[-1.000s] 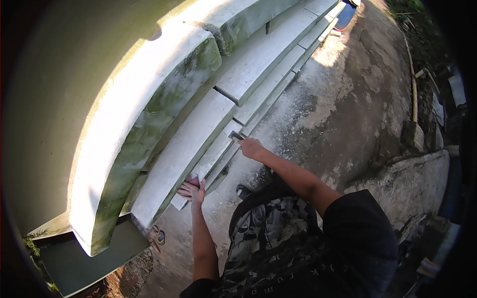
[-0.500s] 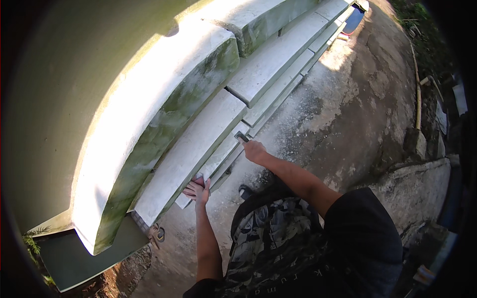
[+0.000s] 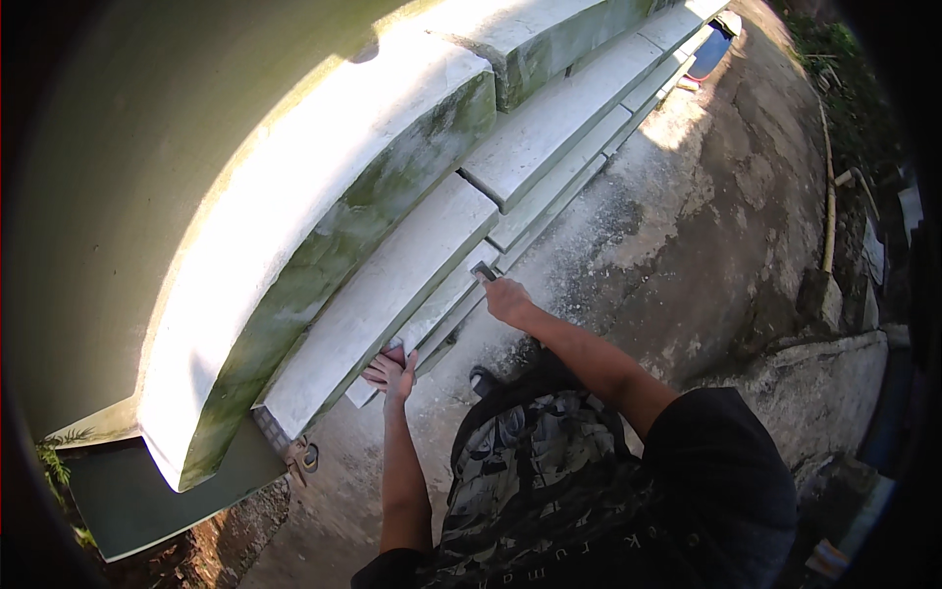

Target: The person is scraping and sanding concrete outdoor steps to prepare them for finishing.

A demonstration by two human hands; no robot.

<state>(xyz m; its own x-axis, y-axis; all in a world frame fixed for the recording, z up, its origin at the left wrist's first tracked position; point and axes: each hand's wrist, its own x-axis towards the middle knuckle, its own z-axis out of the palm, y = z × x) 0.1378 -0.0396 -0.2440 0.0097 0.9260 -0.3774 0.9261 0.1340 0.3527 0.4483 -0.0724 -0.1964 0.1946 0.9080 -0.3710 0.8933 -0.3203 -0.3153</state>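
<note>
My right hand (image 3: 507, 300) is closed around a small dark hand tool (image 3: 482, 272). The tool's flat end rests on the narrow pale strip (image 3: 446, 294), close to the strip's far end. Lower down, toward the strip's near end, my left hand (image 3: 392, 377) lies with its fingers pointing left. Between its thumb and fingers shows a reddish-brown piece (image 3: 394, 354), pressed against the strip; its exact kind is too small to tell. Above the strip runs a wider whitish slab (image 3: 412, 250) with a greenish side.
A thick curved ledge (image 3: 324, 196) with a mottled green face juts from the wall on the left. More pale slabs (image 3: 569, 123) continue toward the upper right. White dust coats the concrete ground (image 3: 599, 236). A blue object (image 3: 710, 53) stands at the far end. One sandal (image 3: 311, 456) lies lower left.
The view has shifted slightly, so the slabs and ledge appear moved a little. My right hand and the dark tool sit at nearly the same spot, the tool slightly turned. My left hand stays put.
</note>
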